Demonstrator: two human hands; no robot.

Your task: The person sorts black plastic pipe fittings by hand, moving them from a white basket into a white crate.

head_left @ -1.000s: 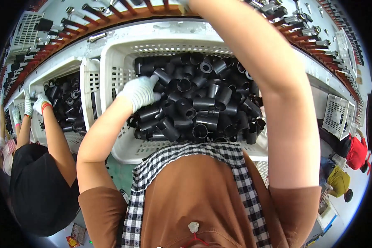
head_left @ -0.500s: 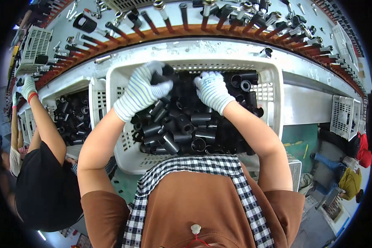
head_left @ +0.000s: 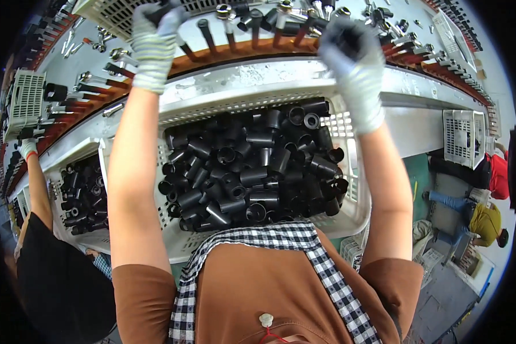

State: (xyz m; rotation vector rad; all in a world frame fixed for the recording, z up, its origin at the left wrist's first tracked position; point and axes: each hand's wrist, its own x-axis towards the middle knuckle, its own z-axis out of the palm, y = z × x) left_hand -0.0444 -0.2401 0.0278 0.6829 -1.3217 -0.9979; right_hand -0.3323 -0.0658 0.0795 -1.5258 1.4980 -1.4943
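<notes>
White-gloved, with arms point(head_left: 133, 172) outstretched past the basket point(head_left: 241, 103). Grasps dark piece point(head_left: 159, 12) in left hand point(head_left: 153, 43), black tube point(head_left: 348, 41) in right hand point(head_left: 358, 70).

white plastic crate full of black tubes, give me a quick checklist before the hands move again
1. Left hand in striped white glove holding something: ok, a small dark piece shows between its fingers.
2. Right hand in striped white glove holding something: ok, a black cylindrical piece.
3. Exact grip on both pieces: cannot tell, motion blur.
4. Both hands out of the white perforated plastic crate: ok, both are beyond its far side.
5. Short black plastic tubes in stock: ok, heaped in the crate.
6. Co-worker's gloved hand clear: ok, well off at far left.
</notes>
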